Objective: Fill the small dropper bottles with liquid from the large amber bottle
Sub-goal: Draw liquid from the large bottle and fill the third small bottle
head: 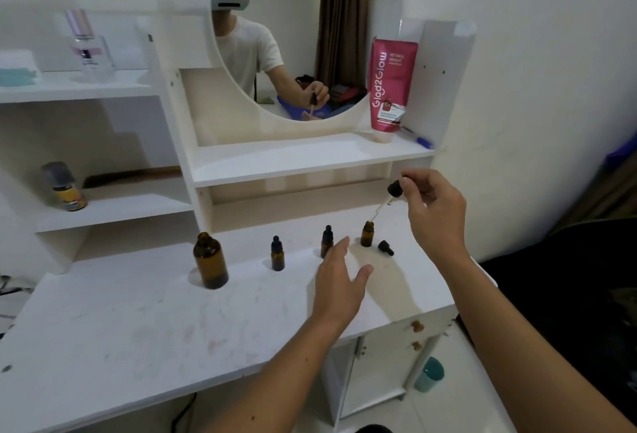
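dropper [389, 196] pinched in right hand [436, 212], left hand [339, 281] flat

The pink tube [391, 88] standing cap-down on the upper shelf [275, 160] carries the brand "Glad2Glow" in pale letters running up its length (read sideways). Smaller print beside it seems to begin "RETINOL BRIGHT", but it is too blurred to be sure. Labels on the clear bottle [90, 50] and the small yellow bottle [67, 191] are unreadable.
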Tool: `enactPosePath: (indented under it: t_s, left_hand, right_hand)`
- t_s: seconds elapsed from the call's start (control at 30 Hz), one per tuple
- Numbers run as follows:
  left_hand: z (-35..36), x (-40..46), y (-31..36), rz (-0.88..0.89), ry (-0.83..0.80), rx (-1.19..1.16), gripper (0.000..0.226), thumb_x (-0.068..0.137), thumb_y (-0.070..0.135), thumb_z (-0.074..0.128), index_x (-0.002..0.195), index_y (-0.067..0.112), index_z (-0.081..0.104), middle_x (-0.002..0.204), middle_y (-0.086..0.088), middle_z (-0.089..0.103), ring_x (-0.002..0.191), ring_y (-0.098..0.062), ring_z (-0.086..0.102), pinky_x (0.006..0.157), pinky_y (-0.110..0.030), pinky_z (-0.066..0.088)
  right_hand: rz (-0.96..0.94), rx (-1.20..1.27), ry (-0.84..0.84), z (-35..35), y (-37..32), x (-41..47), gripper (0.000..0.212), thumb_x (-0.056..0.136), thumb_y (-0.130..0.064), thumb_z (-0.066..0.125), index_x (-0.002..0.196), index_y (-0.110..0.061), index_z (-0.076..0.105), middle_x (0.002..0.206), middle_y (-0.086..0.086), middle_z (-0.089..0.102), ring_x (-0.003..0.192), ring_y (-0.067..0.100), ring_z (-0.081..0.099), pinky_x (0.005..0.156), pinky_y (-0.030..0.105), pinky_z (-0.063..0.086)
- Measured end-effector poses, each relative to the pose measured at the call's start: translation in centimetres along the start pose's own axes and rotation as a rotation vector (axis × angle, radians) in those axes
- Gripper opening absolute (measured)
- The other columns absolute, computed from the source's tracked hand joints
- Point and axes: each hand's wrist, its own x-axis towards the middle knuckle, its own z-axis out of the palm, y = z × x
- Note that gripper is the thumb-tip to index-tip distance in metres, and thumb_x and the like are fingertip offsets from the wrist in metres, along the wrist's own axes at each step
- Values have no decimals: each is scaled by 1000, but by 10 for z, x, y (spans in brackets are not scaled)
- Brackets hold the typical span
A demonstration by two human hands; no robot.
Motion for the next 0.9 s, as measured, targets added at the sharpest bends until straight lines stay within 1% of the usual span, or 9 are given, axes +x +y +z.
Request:
enactPosePath:
  t_s: [0.13,0.3,0.37,0.43,0.53,0.6,0.7,0.8,0.9]
  left_hand:
    - [17,26,2,-19,-22,1,73,95,33,72,157,24,34,159,6,42,145,-13,41,119,-36,38]
    - [29,50,4,9,-16,17,66,98,30,69,155,17,38,155,3,46,143,-14,42,120,-33,35]
    - [34,59,4,23,11,28,60,97,28,70,150,16,45,147,1,54,137,-14,49,118,-34,38]
    - [39,67,3,34,46,34,48,95,25,71,139,16,54,126,2,66,120,-14,60,110,-36,46]
    - [40,71,3,40,101,29,30,96,21,69,125,15,62,103,4,69,100,-13,64,98,-33,51]
    - [40,72,2,50,117,22,29,96,20,70,124,15,64,101,6,70,98,-11,65,94,-24,50]
    - [40,71,1,47,113,1,32,94,20,74,124,16,67,101,8,73,101,-9,66,90,-15,44]
    - [42,73,-1,45,117,-17,31,92,22,76,121,18,69,96,12,73,99,-7,68,92,-18,48]
    - [42,74,-1,57,119,-3,23,92,24,76,114,19,70,82,21,69,92,-5,67,95,-26,50]
  right_hand:
    - [7,-16,6,1,18,7,14,102,-18,65,113,-19,74,97,-13,74,89,-3,67,85,13,52]
    - [12,-6,-11,8,34,8,13,102,-18,66,113,-17,73,97,-14,74,91,-2,68,85,10,51]
    - [9,8,-22,12,37,9,13,102,-17,66,113,-15,73,99,-10,75,92,0,69,85,10,51]
    - [-5,7,-32,14,39,10,13,102,-16,66,112,-14,73,98,-10,75,91,-2,69,84,9,51]
    - [-44,5,-45,15,40,13,11,101,-13,66,110,-12,73,94,-13,74,88,-6,68,82,6,49]
    - [-79,-5,-54,15,40,16,12,101,-11,66,111,-11,73,91,-12,75,87,-7,69,82,6,49]
    - [-114,-5,-78,15,42,18,11,101,-11,66,110,-12,73,91,-5,78,88,3,73,84,12,53]
    - [-154,-9,-87,16,45,15,11,100,-7,66,106,-14,72,90,-2,77,87,5,73,83,9,51]
    - [-180,-10,-113,20,46,12,11,100,-5,67,105,-12,72,88,-2,77,85,5,73,82,9,51]
